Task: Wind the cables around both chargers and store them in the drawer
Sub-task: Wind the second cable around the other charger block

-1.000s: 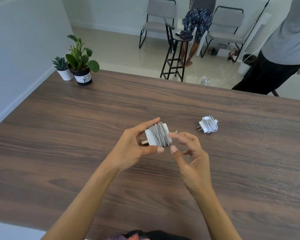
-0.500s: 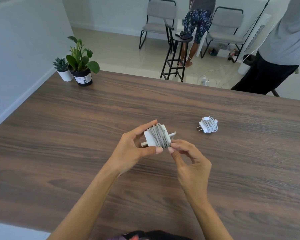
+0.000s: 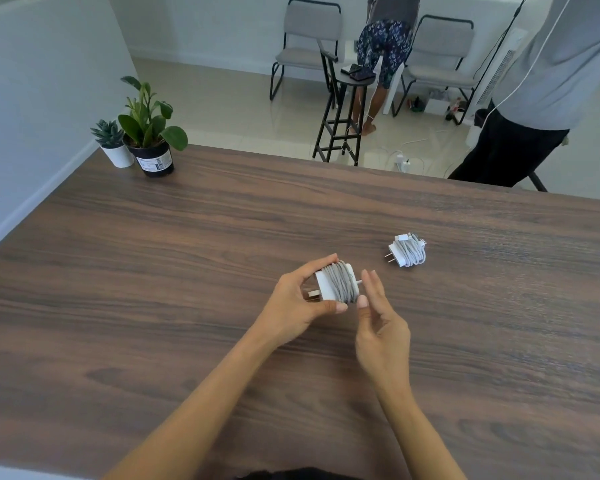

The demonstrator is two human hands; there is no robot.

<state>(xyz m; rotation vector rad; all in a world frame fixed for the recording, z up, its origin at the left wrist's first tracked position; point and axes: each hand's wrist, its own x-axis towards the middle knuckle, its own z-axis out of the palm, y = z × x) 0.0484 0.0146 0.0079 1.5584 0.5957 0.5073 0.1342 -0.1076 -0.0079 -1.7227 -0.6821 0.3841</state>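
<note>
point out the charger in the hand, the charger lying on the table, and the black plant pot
held charger (image 3: 338, 284), head view, on its wound cable
table charger (image 3: 409, 252), head view, on its cable coil
black plant pot (image 3: 154, 161), head view, on its labelled side

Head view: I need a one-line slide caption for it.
Left hand grips a cable-wound charger above the table; right hand open beside it; second wound charger lies nearby.

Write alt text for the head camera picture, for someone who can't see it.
Over a dark wooden table, a person's left hand holds a white charger wrapped in its cable, the right hand open beside it. A second wrapped charger lies to the right; two potted plants stand at the far left corner.
</note>
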